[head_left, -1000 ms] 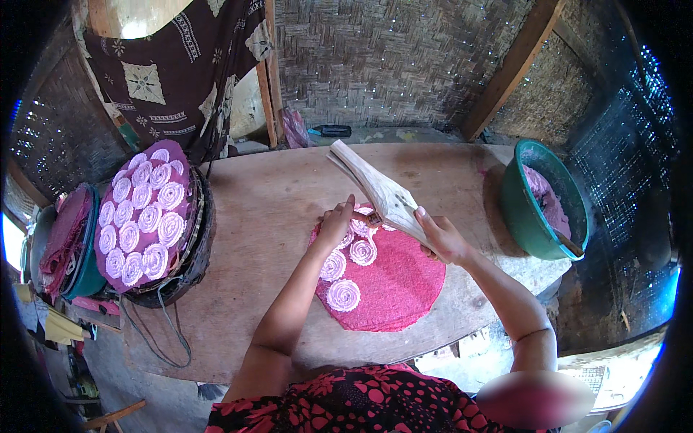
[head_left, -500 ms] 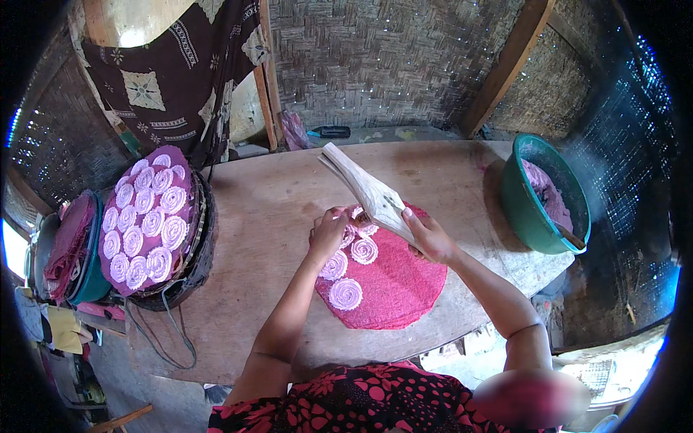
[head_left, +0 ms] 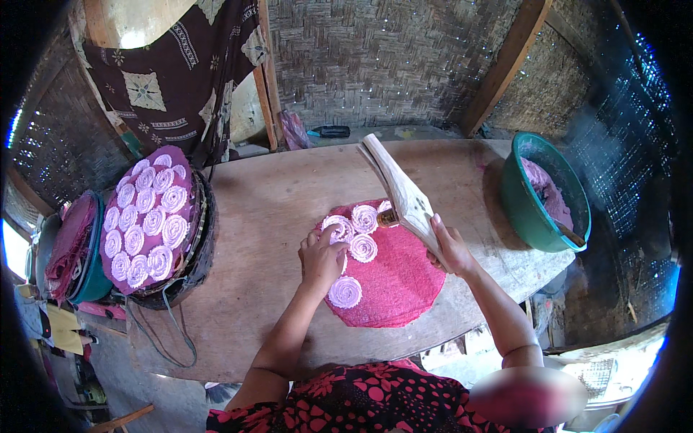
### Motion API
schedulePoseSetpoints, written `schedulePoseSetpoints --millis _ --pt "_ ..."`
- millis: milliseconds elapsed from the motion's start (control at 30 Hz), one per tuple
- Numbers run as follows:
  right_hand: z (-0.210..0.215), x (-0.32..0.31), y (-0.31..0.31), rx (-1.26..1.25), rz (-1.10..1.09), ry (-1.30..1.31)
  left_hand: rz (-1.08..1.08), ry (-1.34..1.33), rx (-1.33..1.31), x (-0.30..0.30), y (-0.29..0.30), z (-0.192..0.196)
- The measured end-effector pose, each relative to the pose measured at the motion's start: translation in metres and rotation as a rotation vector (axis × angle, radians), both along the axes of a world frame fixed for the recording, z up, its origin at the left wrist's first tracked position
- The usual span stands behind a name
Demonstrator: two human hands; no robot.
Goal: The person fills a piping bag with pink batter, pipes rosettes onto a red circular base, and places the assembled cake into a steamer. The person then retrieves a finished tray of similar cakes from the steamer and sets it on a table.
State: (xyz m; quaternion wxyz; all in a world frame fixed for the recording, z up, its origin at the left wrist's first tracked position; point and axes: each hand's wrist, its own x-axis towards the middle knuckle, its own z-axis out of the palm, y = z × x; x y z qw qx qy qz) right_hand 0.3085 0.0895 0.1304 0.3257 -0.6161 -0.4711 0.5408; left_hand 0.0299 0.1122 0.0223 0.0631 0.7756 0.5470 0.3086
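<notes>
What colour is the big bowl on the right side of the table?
The bowl is green, with pale pink dough inside; the head view, the only one, shows it.

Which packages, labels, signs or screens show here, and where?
No labels, signs or screens show.
Pink plastic bag: crumpled against the woven back wall, behind the wooden table.
Dark flat object: just right of the bag; too small to tell what it is.

Wooden press [head_left: 401,189] tilted more upright; left hand [head_left: 321,258] unmoved.
</notes>
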Motion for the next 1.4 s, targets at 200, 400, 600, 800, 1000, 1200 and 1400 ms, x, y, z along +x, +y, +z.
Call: schedulePoseSetpoints --millis 200,400,600,800,1000,1200,1400 --pt "-0.008 0.011 -0.020 0.027 -0.043 0.006 -0.064 0.101 0.013 0.008 0.006 -0.002" --pt "-0.005 0.022 -0.039 0.063 0.005 0.065 -0.040 0.191 -0.022 0.009 0.003 0.035" --pt "0.071 0.000 -0.071 0.048 0.159 0.059 -0.360 -0.346 -0.086 -0.010 -0.024 0.144" --pt "0.095 -0.052 -0.133 0.561 0.567 -0.652 -0.871 -0.288 -0.941 0.001 -0.100 0.177" --pt "0.033 -0.067 -0.164 0.710 0.741 -0.683 -0.534 -0.604 -0.883 -0.022 -0.230 0.128" --pt "0.033 -0.058 -0.137 0.788 0.972 -0.484 -0.621 -0.565 -0.837 -0.012 -0.242 0.094" --pt "0.008 -0.053 -0.114 0.823 0.955 -0.299 -0.652 -0.822 -0.987 0.026 -0.253 0.080"
